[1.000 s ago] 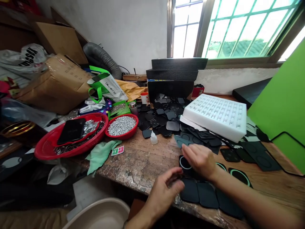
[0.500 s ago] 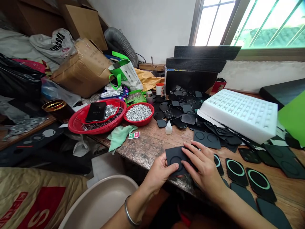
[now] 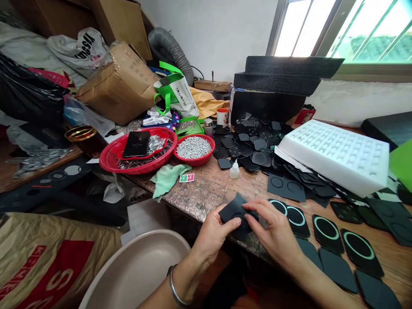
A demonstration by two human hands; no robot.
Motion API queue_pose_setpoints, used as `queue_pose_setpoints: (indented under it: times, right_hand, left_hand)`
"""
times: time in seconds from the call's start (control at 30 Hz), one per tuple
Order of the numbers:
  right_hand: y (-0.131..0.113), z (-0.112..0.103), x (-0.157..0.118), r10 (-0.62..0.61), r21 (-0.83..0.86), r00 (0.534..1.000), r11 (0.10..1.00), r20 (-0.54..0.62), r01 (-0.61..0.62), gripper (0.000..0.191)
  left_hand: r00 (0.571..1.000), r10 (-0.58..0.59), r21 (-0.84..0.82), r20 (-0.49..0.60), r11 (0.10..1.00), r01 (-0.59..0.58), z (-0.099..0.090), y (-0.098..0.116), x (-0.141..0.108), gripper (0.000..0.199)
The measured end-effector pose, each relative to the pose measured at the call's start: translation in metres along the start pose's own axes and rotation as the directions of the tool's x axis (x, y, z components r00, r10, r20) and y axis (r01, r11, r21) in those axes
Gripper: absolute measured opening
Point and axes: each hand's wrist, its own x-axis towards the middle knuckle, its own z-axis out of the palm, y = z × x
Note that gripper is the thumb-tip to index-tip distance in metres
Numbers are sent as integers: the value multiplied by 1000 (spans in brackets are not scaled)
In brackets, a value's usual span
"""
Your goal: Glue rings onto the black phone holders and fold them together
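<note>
My left hand [image 3: 213, 232] grips a thin dark sheet [image 3: 234, 207] at the table's front edge, its thumb pressed on the face. A ring outline shows faintly on the sheet, which is bent and has a raised corner. My right hand [image 3: 272, 226] pinches the sheet's right side between thumb and fingers. What lies under the fingers is hidden. Just right of that hand lie black rounded pads with pale green rings [image 3: 326, 231]. Plain dark rounded pads [image 3: 337, 269] lie nearer me. Another dark sheet with two ring outlines [image 3: 286, 187] rests behind the right hand.
A small white dropper bottle [image 3: 234, 170] stands mid-table. Behind it is a heap of black pads [image 3: 244, 146]. A white foam tray [image 3: 334, 150] stands at right. Red baskets [image 3: 107, 161] of metal parts and a green cloth [image 3: 167, 180] lie left. A pale basin [image 3: 138, 266] sits below.
The sheet was flat with my right fingers spread over it; now it is bent and those fingers pinch its side. The view has shifted slightly, uncovering more ringed pads.
</note>
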Motion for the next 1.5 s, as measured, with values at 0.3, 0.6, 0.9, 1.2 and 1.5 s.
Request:
queue_pose_setpoints:
  times: [0.3,0.6,0.9,1.2,1.5]
  right_hand:
    - [-4,6,-3,-374,-261,927,891,36,370,23]
    - [1,13,-25,-587,-354,805,737,88,576,28]
    - [-23,-20,-41,-354,-45,933,935,-67,352,21]
    - [-17,-40,-46,272,402,962,884,-26,-239,7]
    - [-42,7,-22,123,226,992,966,35,-128,11]
  left_hand:
    - [987,-122,-39,106,991,127,-9,15,0,37]
    - [958,-285,-218,-37,938,271,-8,-1,9,31]
    - [963,-173,-244,-208,962,121,-13,7,25,35]
    - [971,-6,-38,-239,999,-3,-20,5,35,52]
    - [987,-19,45,-160,999,26,6,-15,35,47]
